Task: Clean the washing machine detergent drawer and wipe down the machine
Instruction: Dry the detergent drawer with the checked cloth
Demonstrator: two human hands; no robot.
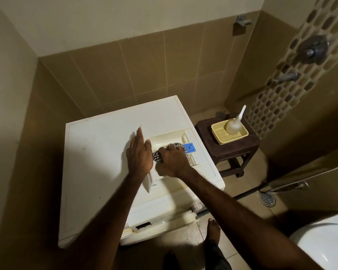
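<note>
i see the washer in the corner, the drawer lying on its top near the right edge. my left hand lies flat, steadying the drawer; my right hand is closed round a checked cloth inside it.

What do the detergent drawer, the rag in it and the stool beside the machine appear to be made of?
Detergent drawer: looks like moulded plastic, off-white and smooth, with a blue plastic insert.
Rag under the right hand: woven fabric, going by its checked pattern and soft bunching.
Stool: dark brown and faintly glossy; probably moulded plastic, though stained wood cannot be ruled out.
</note>
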